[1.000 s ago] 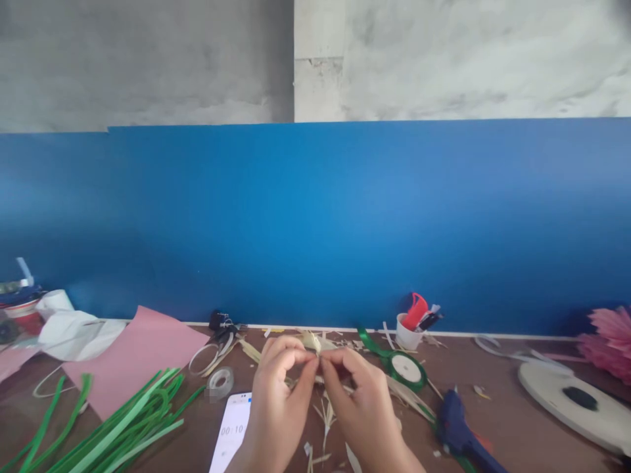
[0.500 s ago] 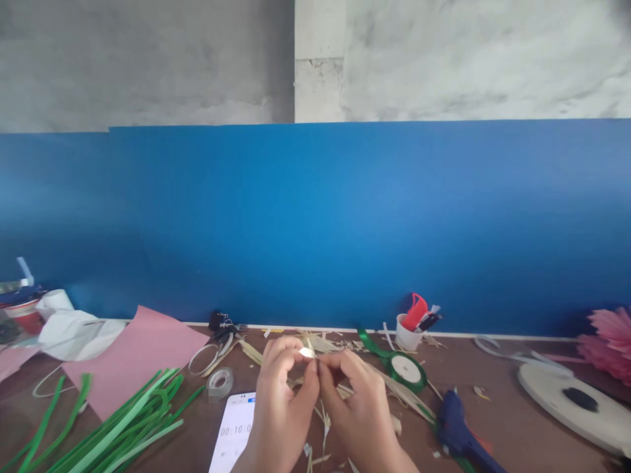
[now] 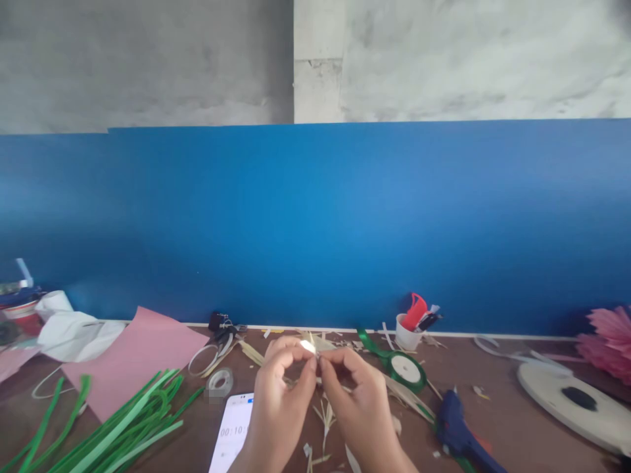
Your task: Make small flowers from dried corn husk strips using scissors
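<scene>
Your left hand (image 3: 283, 401) and right hand (image 3: 362, 401) nearly meet, the thumb and forefinger of each pinched on a small pale piece (image 3: 308, 345) between them; it is bright and half covered, so its exact shape is hard to tell. Around your 2 hands, straw-coloured scraps (image 3: 326, 426) litter the brown table (image 3: 503, 394). Just left of your left hand lies a lit phone (image 3: 231, 430), a tape roll (image 3: 229, 384) near it; farther left are green fuzzy stems (image 3: 133, 420) and a pink sheet (image 3: 142, 348). Beyond your right hand sit a green ribbon spool (image 3: 405, 369) and a white cup (image 3: 407, 337); a blue glue gun (image 3: 451, 420) rests to its right.
</scene>
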The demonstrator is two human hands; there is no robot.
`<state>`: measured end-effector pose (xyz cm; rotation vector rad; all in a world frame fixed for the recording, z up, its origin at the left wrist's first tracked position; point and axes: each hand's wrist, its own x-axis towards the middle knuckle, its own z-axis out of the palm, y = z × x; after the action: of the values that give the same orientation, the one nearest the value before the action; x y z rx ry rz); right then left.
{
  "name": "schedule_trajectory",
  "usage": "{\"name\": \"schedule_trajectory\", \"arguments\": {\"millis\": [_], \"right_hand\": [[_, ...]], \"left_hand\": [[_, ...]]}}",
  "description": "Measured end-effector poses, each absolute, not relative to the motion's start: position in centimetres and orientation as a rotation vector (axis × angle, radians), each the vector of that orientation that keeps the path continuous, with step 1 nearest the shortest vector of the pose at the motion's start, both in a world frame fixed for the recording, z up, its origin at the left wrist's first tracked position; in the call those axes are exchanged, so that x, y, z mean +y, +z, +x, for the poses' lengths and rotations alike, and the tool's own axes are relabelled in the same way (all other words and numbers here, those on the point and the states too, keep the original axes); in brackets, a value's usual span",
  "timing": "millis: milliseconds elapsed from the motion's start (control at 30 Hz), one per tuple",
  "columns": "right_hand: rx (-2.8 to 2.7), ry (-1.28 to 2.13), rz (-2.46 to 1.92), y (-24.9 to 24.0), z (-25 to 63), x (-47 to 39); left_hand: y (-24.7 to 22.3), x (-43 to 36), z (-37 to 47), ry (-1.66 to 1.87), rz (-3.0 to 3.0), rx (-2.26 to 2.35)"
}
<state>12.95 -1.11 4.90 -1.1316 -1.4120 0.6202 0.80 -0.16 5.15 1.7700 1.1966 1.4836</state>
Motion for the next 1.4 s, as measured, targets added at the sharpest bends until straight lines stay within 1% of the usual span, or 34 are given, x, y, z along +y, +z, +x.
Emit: {"name": "schedule_trajectory", "arguments": {"millis": [133,333,467,633,800,967,1167,1400], "right_hand": [[-1.454,0.480,-1.147,4.8,13.0,-1.1],[-1.591,0.248,-1.103,4.7,13.1,-1.0],[-1.633,0.146,-1.087,4.6,13.0,-1.0],[-1.547,0.202,-1.114,4.2,12.5,-1.0],[-1.442,0.363,-1.120,4.2,12.4,-1.1],[-1.367,0.508,-1.115,4.5,12.7,-1.0],[-1.427,0.410,-1.098,4.3,13.1,-0.8],[-1.388,0.362,-1.082,4.4,12.6,-1.0]], "left_hand": [[5.3,0.0,0.8,1.444,1.674,1.165],[5.5,-0.1,0.8,1.445,1.687,1.217],[5.0,-0.1,1.0,1.552,1.738,1.282],[4.5,-0.1,1.2,1.599,1.744,1.305],[4.4,-0.1,1.3,1.617,1.737,1.270],[4.9,-0.4,1.5,1.542,1.592,1.165],[5.0,-0.2,1.6,1.394,1.310,0.999],[4.5,0.3,1.6,1.435,1.299,1.019]]}}
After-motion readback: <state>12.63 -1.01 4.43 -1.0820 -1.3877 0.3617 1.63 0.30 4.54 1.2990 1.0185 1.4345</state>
